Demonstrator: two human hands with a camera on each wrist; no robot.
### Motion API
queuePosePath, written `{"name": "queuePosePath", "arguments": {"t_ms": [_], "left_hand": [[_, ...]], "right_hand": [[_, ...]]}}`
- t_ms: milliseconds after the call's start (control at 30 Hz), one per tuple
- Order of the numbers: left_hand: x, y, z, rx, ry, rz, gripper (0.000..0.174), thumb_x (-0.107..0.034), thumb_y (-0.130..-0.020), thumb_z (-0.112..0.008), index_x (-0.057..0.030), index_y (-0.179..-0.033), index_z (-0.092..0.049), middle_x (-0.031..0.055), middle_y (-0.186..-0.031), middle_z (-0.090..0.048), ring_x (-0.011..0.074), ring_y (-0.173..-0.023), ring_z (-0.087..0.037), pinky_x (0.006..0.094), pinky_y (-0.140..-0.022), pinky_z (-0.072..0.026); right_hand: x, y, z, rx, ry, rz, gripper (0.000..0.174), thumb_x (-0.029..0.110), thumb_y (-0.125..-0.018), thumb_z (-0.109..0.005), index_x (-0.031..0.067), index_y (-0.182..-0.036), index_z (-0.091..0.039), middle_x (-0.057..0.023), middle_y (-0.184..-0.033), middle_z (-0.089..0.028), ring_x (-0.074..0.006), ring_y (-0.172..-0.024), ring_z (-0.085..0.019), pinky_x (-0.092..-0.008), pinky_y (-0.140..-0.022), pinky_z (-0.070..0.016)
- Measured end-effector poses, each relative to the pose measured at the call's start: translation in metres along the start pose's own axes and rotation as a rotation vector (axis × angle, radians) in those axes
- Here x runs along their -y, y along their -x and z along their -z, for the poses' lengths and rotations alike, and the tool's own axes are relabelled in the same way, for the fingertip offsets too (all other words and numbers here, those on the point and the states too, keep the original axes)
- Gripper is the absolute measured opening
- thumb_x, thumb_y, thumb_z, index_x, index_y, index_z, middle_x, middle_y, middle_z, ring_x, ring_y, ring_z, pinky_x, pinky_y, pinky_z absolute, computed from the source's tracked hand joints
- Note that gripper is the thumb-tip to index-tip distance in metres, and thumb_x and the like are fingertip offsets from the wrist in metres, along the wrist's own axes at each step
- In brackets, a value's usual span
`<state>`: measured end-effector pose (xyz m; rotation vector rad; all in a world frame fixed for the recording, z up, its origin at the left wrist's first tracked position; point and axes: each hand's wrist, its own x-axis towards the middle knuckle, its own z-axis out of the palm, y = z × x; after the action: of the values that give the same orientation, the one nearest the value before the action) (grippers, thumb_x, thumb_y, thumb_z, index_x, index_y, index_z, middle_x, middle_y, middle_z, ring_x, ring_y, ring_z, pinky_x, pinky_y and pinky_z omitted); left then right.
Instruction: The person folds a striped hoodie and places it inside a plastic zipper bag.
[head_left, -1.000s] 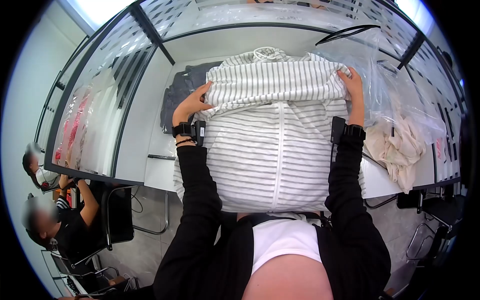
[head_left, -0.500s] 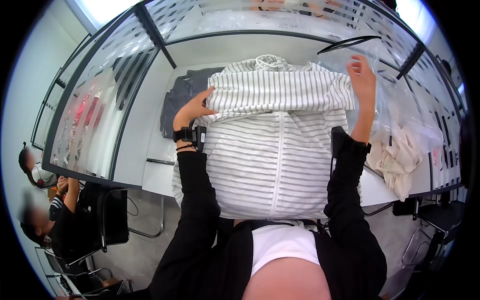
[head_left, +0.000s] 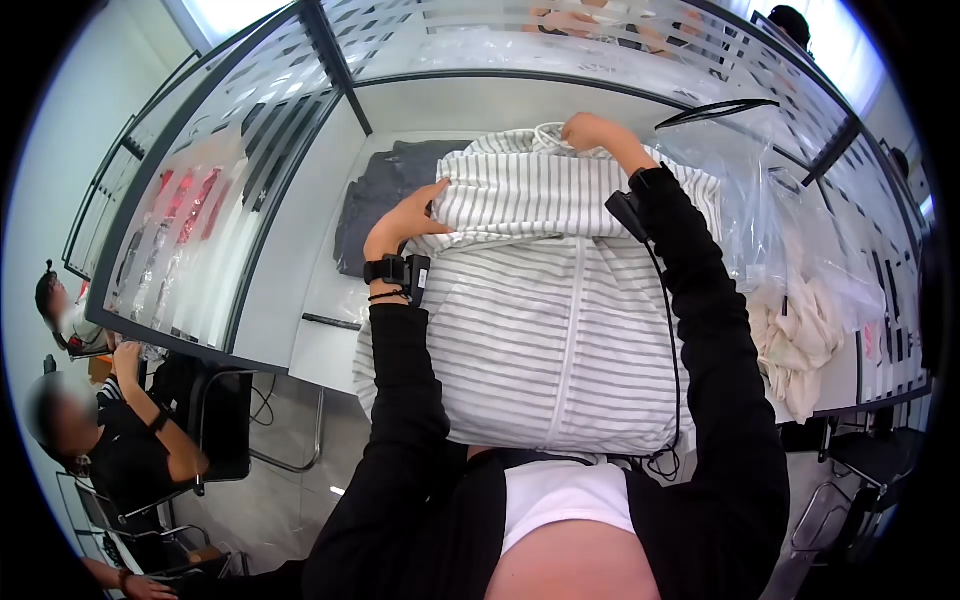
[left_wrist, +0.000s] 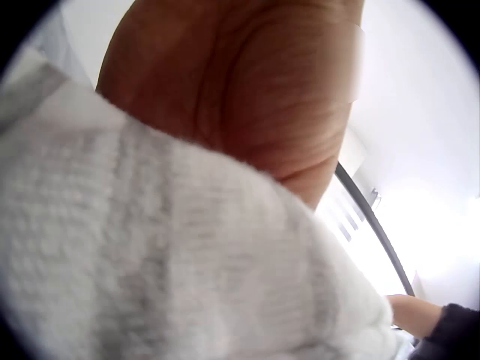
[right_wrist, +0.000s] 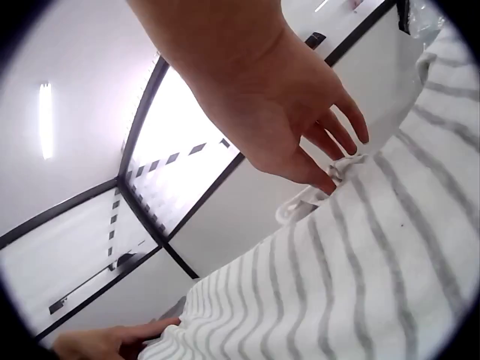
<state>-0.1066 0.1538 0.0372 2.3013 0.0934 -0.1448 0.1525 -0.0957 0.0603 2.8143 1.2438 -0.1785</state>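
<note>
A white-and-grey striped garment [head_left: 500,340] with a front zip lies on the table, its upper part folded over in a band. My left hand [head_left: 403,220] touches the band's left end, thumb and fingers spread apart; the left wrist view shows the palm [left_wrist: 247,90] over the cloth, fingers hidden. At the garment's far edge, my right hand [head_left: 600,138] is beside the looped white drawstring [head_left: 547,136]. In the right wrist view this hand [right_wrist: 277,105] has loosely bent, parted fingers, the thumb tip touching bunched cloth near the drawstring.
Dark grey packed clothing [head_left: 385,195] lies left of the garment. Clear plastic bags [head_left: 750,210] and a cream cloth [head_left: 798,335] are on the right. Partitions [head_left: 355,100] stand around the table; a seated person [head_left: 140,440] is at the left. A cable hangs from the right wrist camera.
My right hand has let go of the band's right end, lifted off, and moved left to the drawstring. My left hand remains at the band's left end.
</note>
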Motion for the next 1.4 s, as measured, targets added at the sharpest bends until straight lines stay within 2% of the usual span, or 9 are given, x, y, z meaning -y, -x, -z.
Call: {"name": "queuePosePath", "arguments": {"t_ms": [167,267,400,700,833,1033,1167,1267,1400], "left_hand": [[0.004,-0.002,-0.001,-0.011,-0.014,-0.026,0.087,-0.017,-0.061,-0.077,-0.0115,-0.136,-0.032,0.0128,-0.137,-0.036,0.0253,-0.119,-0.041,0.0296,-0.097,-0.0337],[0.010,-0.005,-0.002,-0.027,-0.044,-0.044,0.087,-0.017,-0.062,-0.077,-0.0116,-0.136,-0.032,0.0130,-0.137,-0.036,0.0253,-0.122,-0.039,0.0299,-0.099,-0.0326],[0.015,-0.008,-0.003,-0.018,-0.031,-0.087,0.086,-0.018,-0.063,-0.077,-0.0119,-0.136,-0.031,0.0127,-0.137,-0.035,0.0253,-0.123,-0.037,0.0303,-0.100,-0.0319],[0.011,-0.005,-0.002,-0.025,-0.038,-0.053,0.088,-0.017,-0.062,-0.077,-0.0139,-0.137,-0.030,0.0126,-0.137,-0.035,0.0260,-0.123,-0.037,0.0307,-0.100,-0.0315],[0.017,-0.008,-0.004,-0.056,-0.076,-0.052,0.085,-0.013,-0.064,-0.076,-0.0186,-0.136,-0.032,0.0055,-0.137,-0.038,0.0201,-0.113,-0.044,0.0286,-0.092,-0.0363],[0.007,-0.005,-0.001,-0.069,-0.113,-0.076,0.076,-0.014,-0.067,-0.074,-0.0144,-0.133,-0.038,0.0098,-0.132,-0.042,0.0214,-0.106,-0.048,0.0293,-0.086,-0.0408],[-0.050,-0.001,0.003,-0.436,-0.117,-0.289,0.050,-0.018,-0.074,-0.067,-0.0076,-0.120,-0.050,0.0175,-0.120,-0.048,0.0319,-0.113,-0.045,0.0356,-0.092,-0.0387],[-0.082,-0.027,-0.006,-0.234,-0.156,-0.535,0.048,-0.020,-0.075,-0.065,-0.0082,-0.120,-0.050,0.0178,-0.113,-0.053,0.0320,-0.110,-0.047,0.0364,-0.090,-0.0397],[-0.114,-0.084,-0.034,-0.008,-0.293,-0.511,0.046,-0.023,-0.078,-0.064,-0.0092,-0.120,-0.051,0.0164,-0.116,-0.053,0.0285,-0.108,-0.049,0.0356,-0.089,-0.0396]], "right_hand": [[-0.015,-0.003,-0.014,-0.156,0.033,-0.028,0.023,0.008,-0.074,-0.048,-0.0033,-0.086,-0.064,-0.0224,-0.089,-0.060,-0.0378,-0.086,-0.057,-0.0438,-0.078,-0.0448],[-0.013,0.013,0.004,-0.464,0.109,-0.016,0.018,0.008,-0.076,-0.048,-0.0031,-0.076,-0.062,-0.0209,-0.086,-0.060,-0.0373,-0.082,-0.057,-0.0441,-0.073,-0.0461],[-0.011,0.030,0.028,-0.734,0.175,0.027,0.012,0.009,-0.075,-0.054,-0.0026,-0.077,-0.058,-0.0174,-0.085,-0.056,-0.0333,-0.082,-0.058,-0.0412,-0.068,-0.0480],[0.006,0.046,0.061,-0.969,0.120,-0.161,0.021,0.014,-0.072,-0.059,0.0076,-0.087,-0.046,-0.0117,-0.075,-0.059,-0.0324,-0.072,-0.059,-0.0425,-0.059,-0.0473],[-0.003,0.048,0.067,-0.944,-0.141,-0.298,0.023,0.020,-0.073,-0.057,0.0048,-0.090,-0.054,-0.0158,-0.077,-0.063,-0.0344,-0.071,-0.061,-0.0448,-0.063,-0.0483],[-0.030,0.034,0.056,-0.899,-0.669,-0.326,0.028,0.022,-0.074,-0.054,0.0019,-0.093,-0.060,-0.0175,-0.079,-0.064,-0.0301,-0.071,-0.063,-0.0377,-0.066,-0.0493],[-0.026,0.038,0.055,-0.774,-0.706,-0.323,0.033,0.028,-0.074,-0.058,0.0017,-0.095,-0.060,-0.0164,-0.080,-0.064,-0.0281,-0.066,-0.063,-0.0342,-0.063,-0.0500],[-0.019,0.047,0.056,-0.718,-0.672,-0.275,0.037,0.035,-0.072,-0.063,0.0027,-0.088,-0.063,-0.0171,-0.081,-0.064,-0.0281,-0.069,-0.063,-0.0340,-0.064,-0.0492],[-0.024,0.038,0.045,-0.768,-0.530,-0.141,0.039,0.038,-0.069,-0.068,0.0006,-0.081,-0.064,-0.0151,-0.071,-0.063,-0.0231,-0.056,-0.062,-0.0316,-0.055,-0.0483]]}}
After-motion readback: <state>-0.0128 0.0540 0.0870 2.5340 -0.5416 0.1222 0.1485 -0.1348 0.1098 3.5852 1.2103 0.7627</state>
